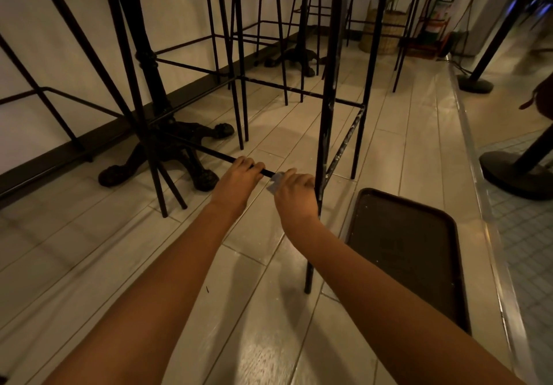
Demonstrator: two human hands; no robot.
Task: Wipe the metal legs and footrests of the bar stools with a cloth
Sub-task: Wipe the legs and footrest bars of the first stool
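The nearest bar stool has thin black metal legs; its front leg (326,121) is scuffed with pale marks and runs down past my right wrist. A black footrest bar (209,152) runs low from the left toward that leg. My left hand (239,179) is closed around this bar. Just to its right, my right hand (294,194) presses a small pale grey cloth (276,181) against the same bar, close to the front leg. Most of the cloth is hidden under my fingers.
A dark brown tray (419,250) lies on the pale plank floor at right. A cast-iron table base (167,157) stands at left by the wall. More stools (239,55) crowd behind. Round stanchion bases (514,175) sit at right, a basket planter (386,28) far back.
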